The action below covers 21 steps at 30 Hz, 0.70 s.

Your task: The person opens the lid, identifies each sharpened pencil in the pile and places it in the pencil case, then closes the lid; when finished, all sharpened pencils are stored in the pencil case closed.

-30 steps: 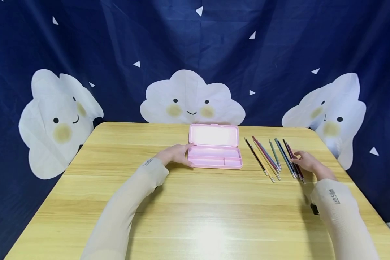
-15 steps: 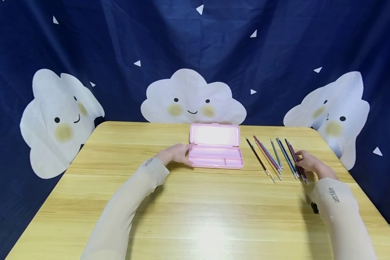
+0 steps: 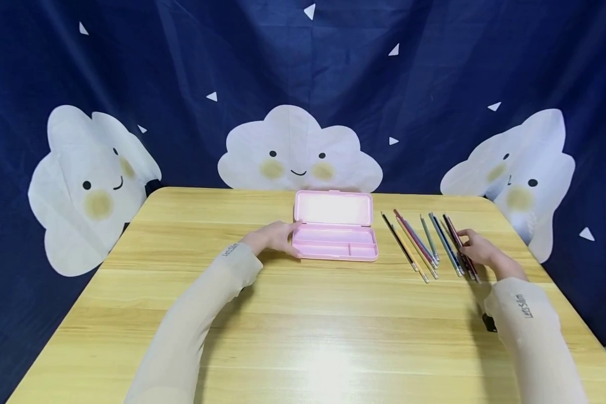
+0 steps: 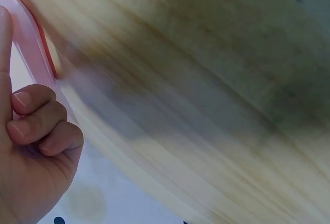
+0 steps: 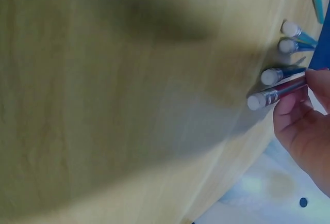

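A pink pencil case lies with its lid raised at the back of the table, and its compartments hold nothing. My left hand grips its left end, thumb at the front corner and index finger near the hinge. In the left wrist view the other fingers are curled beside the pink wall. At the right, my right hand pinches a dark red pencil between thumb and fingers. The pencil lies slanted, its white eraser end toward me, close beside a dark blue pencil.
Several more pencils lie fanned out between the case and my right hand, among them a yellow pencil, a green pencil and a black pencil. Behind the wooden table hangs a dark blue curtain with clouds.
My right hand has shifted slightly to the right with the dark red pencil, and a narrow gap shows beside its eraser end. The left hand stays at the case.
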Available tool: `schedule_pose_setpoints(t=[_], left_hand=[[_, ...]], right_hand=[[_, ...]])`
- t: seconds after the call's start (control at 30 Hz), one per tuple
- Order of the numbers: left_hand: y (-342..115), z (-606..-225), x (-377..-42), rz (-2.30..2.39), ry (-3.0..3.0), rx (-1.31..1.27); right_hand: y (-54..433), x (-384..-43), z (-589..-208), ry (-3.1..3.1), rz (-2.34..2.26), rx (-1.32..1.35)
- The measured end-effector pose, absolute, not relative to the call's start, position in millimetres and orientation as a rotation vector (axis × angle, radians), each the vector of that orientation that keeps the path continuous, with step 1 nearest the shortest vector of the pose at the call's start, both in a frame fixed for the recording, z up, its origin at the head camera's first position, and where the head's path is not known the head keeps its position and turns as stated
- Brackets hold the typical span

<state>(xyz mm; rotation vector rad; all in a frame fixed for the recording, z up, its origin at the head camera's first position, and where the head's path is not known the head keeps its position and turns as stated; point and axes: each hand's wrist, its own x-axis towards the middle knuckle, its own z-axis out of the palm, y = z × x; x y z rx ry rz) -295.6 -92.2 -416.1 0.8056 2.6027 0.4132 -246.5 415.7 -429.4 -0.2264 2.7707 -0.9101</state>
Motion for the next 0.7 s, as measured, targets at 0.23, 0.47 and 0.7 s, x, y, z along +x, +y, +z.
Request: schedule_pose_setpoints(t=[0.23,0.47,0.7], left_hand=[[-93,-414,-296,0.417,2.593,0.787],[-94,-415,-296,0.439,2.584,0.790],[-93,-417,-296,0.458,2.579,0.782]], right_hand=[[378,-237,-401,2.860,-0.787,-0.316],[356,-242,-392,2.867,-0.815,-0.469],[339,-249,-391,2.866,-0.820,-0.508]])
